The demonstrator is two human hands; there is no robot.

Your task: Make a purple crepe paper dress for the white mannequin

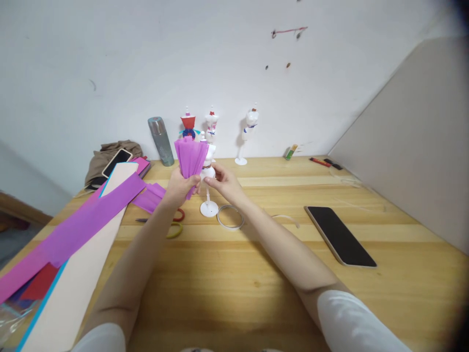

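Gathered pleats of purple paper (190, 157) fan upward from my left hand (180, 188), whose fingers are closed round their lower part. Just right of the fan, a small white dress-form figure (208, 172) stands upright on its round base. My right hand (224, 182) pinches this figure at its waist from the right side. The upper left edge of the figure is partly covered by the purple fan. A brown band shows round the figure's middle.
Behind stand three more dress forms (252, 118) and a grey bottle (161, 142). Scissors (175, 230) and a wire ring (230, 218) lie near my forearms. Long paper strips (88, 225) cover the left side; a phone (340, 236) lies right. A glue stick (291, 152) leans by the wall.
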